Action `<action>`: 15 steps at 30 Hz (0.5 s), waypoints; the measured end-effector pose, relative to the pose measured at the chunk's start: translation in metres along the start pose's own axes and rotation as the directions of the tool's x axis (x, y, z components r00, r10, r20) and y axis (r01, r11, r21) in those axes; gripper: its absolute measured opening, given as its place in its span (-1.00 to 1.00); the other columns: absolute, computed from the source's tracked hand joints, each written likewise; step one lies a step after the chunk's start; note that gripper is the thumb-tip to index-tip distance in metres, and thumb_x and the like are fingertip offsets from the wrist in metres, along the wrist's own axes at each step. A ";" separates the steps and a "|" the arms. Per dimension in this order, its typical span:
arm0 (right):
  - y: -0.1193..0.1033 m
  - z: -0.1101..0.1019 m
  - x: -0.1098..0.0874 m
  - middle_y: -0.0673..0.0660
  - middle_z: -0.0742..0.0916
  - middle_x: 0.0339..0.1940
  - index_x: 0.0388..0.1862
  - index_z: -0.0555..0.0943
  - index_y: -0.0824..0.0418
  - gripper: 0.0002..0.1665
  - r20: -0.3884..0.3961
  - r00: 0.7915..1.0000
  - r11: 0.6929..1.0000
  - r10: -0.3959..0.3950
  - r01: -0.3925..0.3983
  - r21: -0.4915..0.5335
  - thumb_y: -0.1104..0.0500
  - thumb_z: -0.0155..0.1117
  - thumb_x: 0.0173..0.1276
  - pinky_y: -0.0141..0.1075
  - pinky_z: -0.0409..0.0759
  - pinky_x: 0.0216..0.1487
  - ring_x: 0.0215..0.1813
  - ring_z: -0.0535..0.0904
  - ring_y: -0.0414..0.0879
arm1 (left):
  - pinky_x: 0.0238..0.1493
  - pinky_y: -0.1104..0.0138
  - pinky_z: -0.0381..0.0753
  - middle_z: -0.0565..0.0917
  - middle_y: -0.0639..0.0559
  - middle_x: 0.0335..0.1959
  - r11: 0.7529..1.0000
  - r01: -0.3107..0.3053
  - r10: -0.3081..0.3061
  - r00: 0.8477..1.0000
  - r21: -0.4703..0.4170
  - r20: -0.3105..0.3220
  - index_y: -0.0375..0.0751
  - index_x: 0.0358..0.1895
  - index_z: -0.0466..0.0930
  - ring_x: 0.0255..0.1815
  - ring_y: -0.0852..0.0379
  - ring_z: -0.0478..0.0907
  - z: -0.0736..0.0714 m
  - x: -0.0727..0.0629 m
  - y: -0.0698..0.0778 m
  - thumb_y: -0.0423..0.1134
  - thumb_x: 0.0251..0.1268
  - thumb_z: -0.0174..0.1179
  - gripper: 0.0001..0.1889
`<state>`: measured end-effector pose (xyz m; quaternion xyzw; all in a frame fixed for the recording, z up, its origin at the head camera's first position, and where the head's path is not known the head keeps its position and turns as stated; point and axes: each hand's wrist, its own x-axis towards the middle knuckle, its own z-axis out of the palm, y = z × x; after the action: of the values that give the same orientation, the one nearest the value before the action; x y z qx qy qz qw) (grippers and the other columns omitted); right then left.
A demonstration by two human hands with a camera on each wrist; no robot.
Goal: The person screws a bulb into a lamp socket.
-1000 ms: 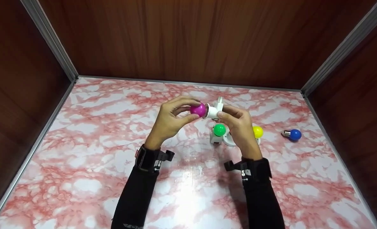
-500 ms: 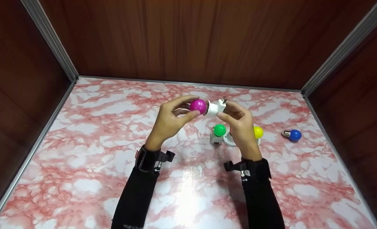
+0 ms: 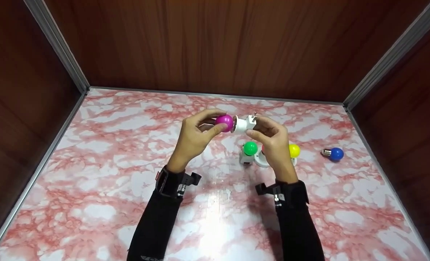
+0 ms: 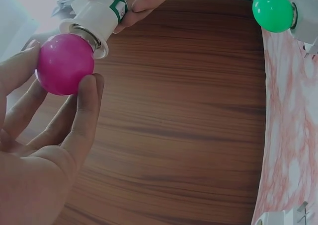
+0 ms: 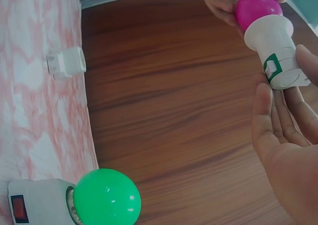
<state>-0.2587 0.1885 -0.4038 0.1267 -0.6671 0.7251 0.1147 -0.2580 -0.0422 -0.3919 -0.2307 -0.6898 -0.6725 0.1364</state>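
While hands [image 3: 195, 136] grip magenta bulb [image 4: 65, 63] and socket [image 4: 97, 16], its green-bordered label [image 5: 272, 67] is illegible.

Bench [image 3: 106, 210] on my end is red-and-white marbled. I've got a blue bulb [image 3: 337, 154] lying on it, plus a white holder [image 3: 246, 159] with a green bulb [image 3: 250, 148], a partly hidden white base [image 3: 261, 161] and a white plug piece [image 5: 69, 62].

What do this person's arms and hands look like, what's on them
The left hand and right hand wear no gloves. The left sleeve and right sleeve are black; a pale marking shows on the left one. A black left wristband and right wristband each carry a stubby dark mount; a small red tag edges the left.
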 end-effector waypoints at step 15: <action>0.003 -0.001 0.003 0.00 0.87 -0.17 0.18 0.67 0.55 -0.62 0.017 0.992 0.990 0.126 -0.126 0.058 0.41 0.30 0.42 -0.37 0.78 -0.08 -0.21 0.77 -0.15 | 0.21 0.25 0.82 0.78 -0.32 0.12 0.993 -0.103 0.107 0.991 -0.050 0.081 -0.45 0.15 0.72 0.14 -0.11 0.76 -0.004 -0.001 -0.003 -0.42 0.30 0.46 -0.63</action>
<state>-0.2627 0.1891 -0.4054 0.0924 -0.6530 0.7493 0.0605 -0.2594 -0.0461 -0.3943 -0.2976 -0.6661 -0.6700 0.1373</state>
